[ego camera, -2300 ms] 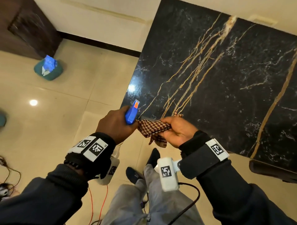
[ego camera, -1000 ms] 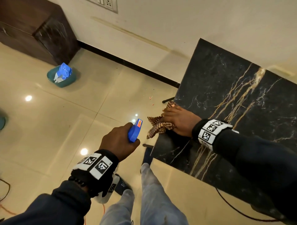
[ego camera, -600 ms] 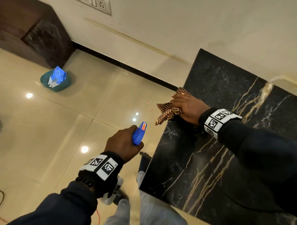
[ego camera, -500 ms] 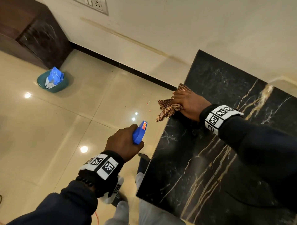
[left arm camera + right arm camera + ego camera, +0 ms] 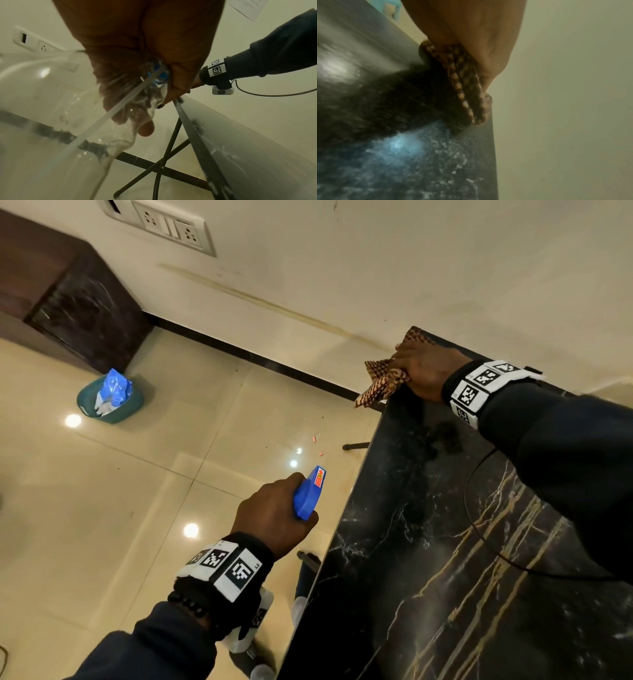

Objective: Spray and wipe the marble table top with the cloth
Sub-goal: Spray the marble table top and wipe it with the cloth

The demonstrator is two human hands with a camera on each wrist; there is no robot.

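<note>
The right hand [image 5: 426, 371] bunches the checked cloth [image 5: 382, 380] in curled fingers and presses it on the far corner of the black marble surface [image 5: 445, 577], upper right of the head view, likely wiping along the edge; one end of the cloth hangs past it. The left hand [image 5: 274, 517] grips the spray bottle [image 5: 308, 494] off the surface, centre frame, apparently kept ready. The marble is glossy black, gold-veined.

One cloth [image 5: 383, 383], one spray bottle [image 5: 308, 494], apparently one bin [image 5: 109, 402].
</note>
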